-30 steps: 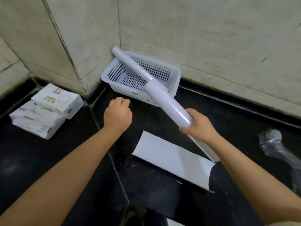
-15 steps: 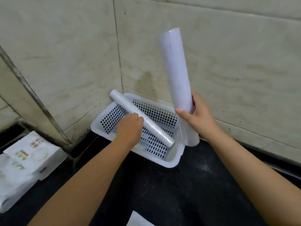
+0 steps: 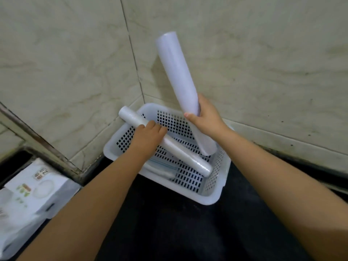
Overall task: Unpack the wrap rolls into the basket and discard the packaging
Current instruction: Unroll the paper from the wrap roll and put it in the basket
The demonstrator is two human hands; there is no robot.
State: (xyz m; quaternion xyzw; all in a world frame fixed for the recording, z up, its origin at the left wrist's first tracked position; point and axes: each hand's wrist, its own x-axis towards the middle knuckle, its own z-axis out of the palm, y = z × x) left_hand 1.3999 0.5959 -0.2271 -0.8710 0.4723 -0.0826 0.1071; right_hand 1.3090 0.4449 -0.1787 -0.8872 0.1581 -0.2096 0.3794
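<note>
A white perforated basket [image 3: 211,196] stands on the black floor in the wall corner. A thin wrap roll [image 3: 184,156] lies slantwise across it, its far end sticking out over the back left rim. My left hand [image 3: 148,136] is closed over the upper part of this roll. My right hand [image 3: 207,117] grips a thicker white wrap roll [image 3: 175,72] near its lower third and holds it nearly upright, its bottom end over the basket's right side. Something flat with blue edging lies in the basket under the thin roll.
White boxed packs [image 3: 32,196] are stacked on the floor at the left. Beige tiled walls [image 3: 263,63] close the corner behind the basket. Black floor [image 3: 188,232] stretches in front of it.
My left hand has come from a loose fist on the floor up onto the thin roll in the basket. My right hand has swung the thick roll from slanted to nearly upright.
</note>
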